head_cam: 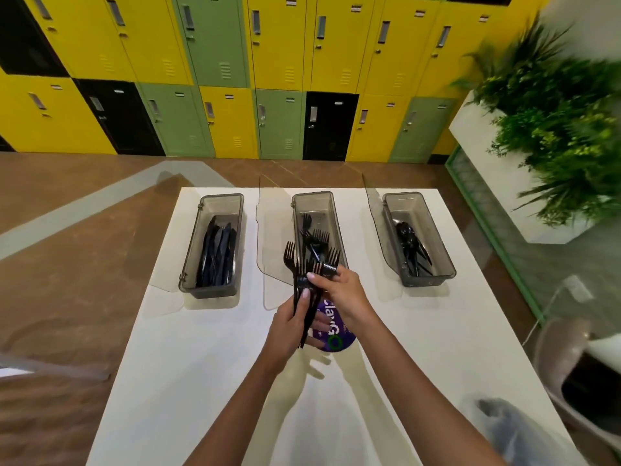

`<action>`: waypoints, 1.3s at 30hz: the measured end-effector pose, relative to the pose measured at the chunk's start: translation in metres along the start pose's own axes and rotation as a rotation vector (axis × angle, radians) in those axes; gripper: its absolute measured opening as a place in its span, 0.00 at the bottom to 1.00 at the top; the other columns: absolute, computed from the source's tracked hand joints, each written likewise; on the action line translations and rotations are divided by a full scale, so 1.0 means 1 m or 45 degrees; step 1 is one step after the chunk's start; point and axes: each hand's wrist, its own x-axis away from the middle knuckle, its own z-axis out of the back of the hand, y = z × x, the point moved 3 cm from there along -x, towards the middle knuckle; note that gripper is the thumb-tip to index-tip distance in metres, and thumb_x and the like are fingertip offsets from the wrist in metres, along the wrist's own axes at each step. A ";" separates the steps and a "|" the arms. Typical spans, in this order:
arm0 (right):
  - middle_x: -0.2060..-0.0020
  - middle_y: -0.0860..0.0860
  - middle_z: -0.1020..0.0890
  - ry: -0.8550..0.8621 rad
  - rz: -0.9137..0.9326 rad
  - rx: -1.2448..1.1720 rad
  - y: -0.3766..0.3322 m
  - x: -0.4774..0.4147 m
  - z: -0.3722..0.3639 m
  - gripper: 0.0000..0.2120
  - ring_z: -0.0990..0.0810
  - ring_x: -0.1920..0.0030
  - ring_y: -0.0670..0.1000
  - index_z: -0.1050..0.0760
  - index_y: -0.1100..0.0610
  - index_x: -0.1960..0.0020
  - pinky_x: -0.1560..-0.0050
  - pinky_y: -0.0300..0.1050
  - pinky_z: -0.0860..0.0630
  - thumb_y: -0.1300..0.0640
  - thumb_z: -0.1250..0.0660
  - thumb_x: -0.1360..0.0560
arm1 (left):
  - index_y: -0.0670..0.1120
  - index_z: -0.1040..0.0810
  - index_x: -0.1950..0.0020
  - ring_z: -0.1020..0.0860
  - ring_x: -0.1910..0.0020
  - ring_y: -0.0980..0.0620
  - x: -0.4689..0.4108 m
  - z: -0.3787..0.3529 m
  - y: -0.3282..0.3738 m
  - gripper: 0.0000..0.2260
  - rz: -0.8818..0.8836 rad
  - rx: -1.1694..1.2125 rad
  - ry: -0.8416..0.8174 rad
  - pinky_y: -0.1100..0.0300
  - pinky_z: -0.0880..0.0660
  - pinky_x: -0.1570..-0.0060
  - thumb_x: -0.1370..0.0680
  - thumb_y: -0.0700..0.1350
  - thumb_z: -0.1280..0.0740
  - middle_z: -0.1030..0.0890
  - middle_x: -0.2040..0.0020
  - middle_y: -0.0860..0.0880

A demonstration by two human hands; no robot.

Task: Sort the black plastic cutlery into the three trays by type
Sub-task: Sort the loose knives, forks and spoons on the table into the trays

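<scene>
Three grey translucent trays stand in a row on the white table (188, 364). The left tray (188, 257) holds black knives (216, 253), the middle tray (295, 210) holds black forks (314, 235), and the right tray (443, 253) holds black spoons (408, 242). Just in front of the middle tray, my left hand (289, 326) grips the handles of a bunch of black forks (304, 270), tines pointing up and away. My right hand (341, 292) pinches the bunch near the fork heads.
A purple round label or lid (336, 334) lies on the table under my hands. Each tray's clear lid lies open beside it. A grey plastic bag (510, 428) sits at the near right corner. A chair (571, 364) and a planter (554, 129) stand to the right.
</scene>
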 end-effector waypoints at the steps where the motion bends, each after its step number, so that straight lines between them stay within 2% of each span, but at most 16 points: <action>1: 0.51 0.60 0.15 0.014 -0.008 -0.017 0.000 -0.002 0.003 0.12 0.16 0.50 0.58 0.23 0.63 0.46 0.46 0.51 0.20 0.60 0.28 0.27 | 0.47 0.23 0.45 0.16 0.62 0.46 -0.004 -0.003 0.000 0.17 -0.006 -0.013 -0.004 0.56 0.20 0.69 0.18 0.55 0.46 0.16 0.58 0.39; 4: 0.51 0.60 0.15 -0.069 -0.052 -0.076 0.000 -0.010 0.009 0.15 0.16 0.50 0.59 0.23 0.63 0.43 0.46 0.52 0.20 0.56 0.28 0.27 | 0.42 0.24 0.46 0.22 0.71 0.52 -0.017 -0.010 0.000 0.18 -0.042 -0.092 -0.018 0.63 0.28 0.75 0.18 0.54 0.46 0.19 0.63 0.41; 7: 0.51 0.59 0.15 -0.174 -0.081 -0.069 -0.002 -0.020 0.014 0.18 0.16 0.50 0.58 0.23 0.64 0.42 0.45 0.52 0.21 0.56 0.27 0.28 | 0.39 0.26 0.47 0.27 0.74 0.52 -0.029 -0.019 0.002 0.17 -0.049 -0.098 -0.118 0.64 0.31 0.76 0.17 0.52 0.46 0.19 0.65 0.43; 9: 0.53 0.60 0.15 -0.224 -0.094 -0.110 -0.007 -0.027 0.016 0.17 0.15 0.55 0.56 0.22 0.66 0.44 0.50 0.49 0.20 0.57 0.26 0.29 | 0.38 0.26 0.49 0.27 0.76 0.54 -0.034 -0.021 0.004 0.19 -0.013 -0.064 -0.171 0.64 0.31 0.75 0.17 0.52 0.47 0.20 0.65 0.43; 11: 0.56 0.60 0.16 -0.283 -0.118 -0.147 -0.014 -0.033 0.017 0.10 0.16 0.62 0.52 0.21 0.65 0.49 0.58 0.43 0.19 0.60 0.29 0.27 | 0.37 0.24 0.49 0.27 0.76 0.55 -0.041 -0.022 0.005 0.21 0.036 -0.028 -0.243 0.65 0.30 0.73 0.17 0.53 0.47 0.20 0.65 0.42; 12: 0.57 0.59 0.16 -0.319 -0.154 -0.192 -0.017 -0.036 0.016 0.06 0.15 0.61 0.51 0.21 0.64 0.50 0.57 0.43 0.18 0.64 0.31 0.26 | 0.36 0.24 0.49 0.28 0.75 0.54 -0.044 -0.022 0.004 0.22 0.057 -0.022 -0.291 0.64 0.30 0.72 0.18 0.53 0.47 0.20 0.65 0.42; 16: 0.59 0.56 0.15 -0.392 -0.234 -0.222 -0.025 -0.050 0.012 0.06 0.15 0.57 0.51 0.22 0.61 0.49 0.51 0.45 0.18 0.68 0.34 0.24 | 0.37 0.22 0.52 0.27 0.73 0.52 -0.054 -0.022 0.002 0.23 0.115 0.012 -0.364 0.64 0.29 0.70 0.19 0.55 0.46 0.21 0.66 0.44; 20: 0.59 0.57 0.17 -0.250 -0.146 -0.194 -0.046 -0.067 0.012 0.05 0.17 0.57 0.51 0.23 0.63 0.50 0.52 0.42 0.19 0.68 0.34 0.25 | 0.38 0.21 0.49 0.19 0.62 0.52 -0.062 -0.021 -0.009 0.23 0.165 0.053 -0.197 0.63 0.22 0.61 0.20 0.57 0.44 0.16 0.59 0.42; 22: 0.57 0.57 0.18 -0.103 -0.037 -0.155 -0.060 -0.082 0.014 0.08 0.17 0.58 0.50 0.23 0.67 0.45 0.58 0.37 0.19 0.68 0.34 0.25 | 0.38 0.21 0.49 0.18 0.59 0.49 -0.062 -0.016 -0.023 0.25 0.221 0.028 0.002 0.62 0.22 0.60 0.22 0.59 0.42 0.16 0.57 0.42; 24: 0.56 0.58 0.17 0.056 0.048 -0.073 -0.067 -0.100 0.016 0.13 0.16 0.60 0.48 0.24 0.67 0.41 0.61 0.38 0.19 0.67 0.33 0.25 | 0.40 0.22 0.49 0.18 0.59 0.46 -0.061 -0.010 -0.039 0.23 0.303 0.023 0.224 0.59 0.22 0.60 0.23 0.60 0.40 0.16 0.58 0.42; 27: 0.50 0.58 0.17 0.225 0.105 0.164 -0.057 -0.121 0.012 0.14 0.16 0.52 0.54 0.24 0.63 0.42 0.48 0.51 0.19 0.63 0.29 0.27 | 0.43 0.29 0.45 0.18 0.58 0.45 -0.062 -0.004 -0.049 0.19 0.364 0.083 0.471 0.56 0.20 0.61 0.23 0.59 0.38 0.18 0.56 0.44; 29: 0.45 0.57 0.18 0.283 0.097 0.358 -0.046 -0.123 0.006 0.16 0.19 0.45 0.56 0.26 0.61 0.40 0.43 0.50 0.22 0.59 0.29 0.27 | 0.45 0.33 0.42 0.19 0.59 0.48 -0.065 -0.003 -0.043 0.17 0.304 0.184 0.539 0.60 0.21 0.66 0.22 0.55 0.37 0.20 0.55 0.46; 32: 0.37 0.56 0.23 0.233 0.058 0.530 -0.031 -0.120 0.002 0.21 0.24 0.37 0.55 0.29 0.59 0.34 0.41 0.45 0.28 0.58 0.30 0.25 | 0.44 0.31 0.43 0.20 0.60 0.50 -0.070 0.002 -0.033 0.13 0.177 0.226 0.614 0.62 0.23 0.67 0.21 0.51 0.37 0.21 0.54 0.46; 35: 0.32 0.55 0.27 0.156 0.073 0.637 -0.028 -0.113 0.003 0.25 0.28 0.32 0.55 0.33 0.58 0.29 0.36 0.45 0.31 0.59 0.32 0.24 | 0.41 0.28 0.45 0.20 0.61 0.49 -0.074 0.011 -0.035 0.10 0.103 0.135 0.660 0.59 0.22 0.62 0.19 0.47 0.38 0.20 0.53 0.39; 37: 0.33 0.54 0.26 0.148 0.147 0.646 -0.036 -0.098 0.010 0.22 0.26 0.34 0.53 0.31 0.57 0.30 0.35 0.45 0.30 0.59 0.33 0.23 | 0.38 0.27 0.44 0.20 0.62 0.49 -0.074 0.014 -0.040 0.11 0.108 0.119 0.648 0.58 0.22 0.61 0.19 0.45 0.39 0.21 0.55 0.38; 39: 0.40 0.52 0.21 0.103 0.219 0.641 -0.049 -0.076 0.021 0.15 0.23 0.43 0.48 0.26 0.57 0.36 0.39 0.42 0.26 0.59 0.34 0.23 | 0.38 0.28 0.43 0.21 0.63 0.49 -0.071 0.015 -0.043 0.12 0.135 0.100 0.628 0.58 0.23 0.61 0.19 0.47 0.39 0.21 0.58 0.41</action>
